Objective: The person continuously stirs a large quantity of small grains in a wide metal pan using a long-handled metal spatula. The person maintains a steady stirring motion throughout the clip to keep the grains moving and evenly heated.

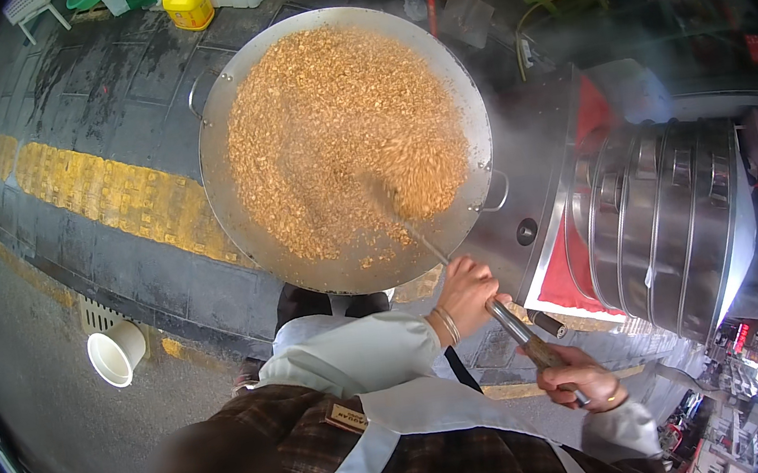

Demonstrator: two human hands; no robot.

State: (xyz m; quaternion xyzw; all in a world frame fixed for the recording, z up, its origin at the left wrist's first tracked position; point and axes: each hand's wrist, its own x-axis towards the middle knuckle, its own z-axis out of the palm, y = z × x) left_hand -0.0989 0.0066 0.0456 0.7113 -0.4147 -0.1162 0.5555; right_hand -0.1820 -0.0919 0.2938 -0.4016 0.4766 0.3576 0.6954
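A large, wide metal wok [370,277] with loop handles stands before me, filled with golden-brown, crumbly food [335,120]. My left hand [465,293], with a bangle at the wrist, grips the metal shaft of a long-handled spatula [510,323]. Further back, my right hand [577,379] is closed around the end of its wooden grip. The spatula's head [379,192] is blurred and sits in the food towards the lower right of the wok. Beside it, some of the food is blurred by motion.
Stacked metal steamers [665,227] stand to the right on a red-covered surface. A yellow jug [188,6] sits on the pavement at the upper left. At the kerb lies a white bucket [116,353], near a drain grate. A shovel [465,17] rests beyond the wok amid haze.
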